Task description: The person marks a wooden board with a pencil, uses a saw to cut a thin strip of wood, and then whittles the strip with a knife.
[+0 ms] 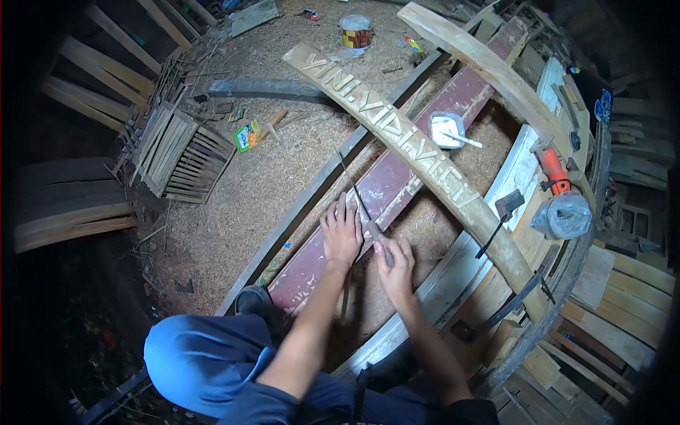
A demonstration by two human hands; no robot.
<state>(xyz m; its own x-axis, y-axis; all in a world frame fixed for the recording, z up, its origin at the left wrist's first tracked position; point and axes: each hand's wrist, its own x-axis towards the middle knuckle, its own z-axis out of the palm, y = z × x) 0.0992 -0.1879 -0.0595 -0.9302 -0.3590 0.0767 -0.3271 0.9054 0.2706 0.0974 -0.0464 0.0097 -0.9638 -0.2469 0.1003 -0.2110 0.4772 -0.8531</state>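
1. So the thing in play is a thin pointed tool point(356, 185), with a dark, narrow shaft and a chunkier handle point(375, 229). It's out over the maroon board point(304, 278), tip reaching toward the grey rail point(312, 203).
2. Its long axis runs on a slant: tip up and left in the view, away from the person, handle down and right, back toward the right hand point(395, 265).
3. Right hand is closed around the handle, fingers curled, thumb laid along it. Forearm comes up from the lower right, angled left.
4. Left hand point(343, 236) is pretty much open, palm down, fingers a bit spread and pointing away from the body, just left of the tool. Can't tell if it's got hold of anything under there. That forearm comes up from the bottom, leaning right.
5. The 2 hands are close together, left 1 slightly farther out.
6. Around them: a beam point(506, 255) with raised letters crosses above the maroon board, a tub point(440, 122) of white stuff with a brush point(466, 141) is just beyond it, and a red tool point(554, 168) is off to the right.
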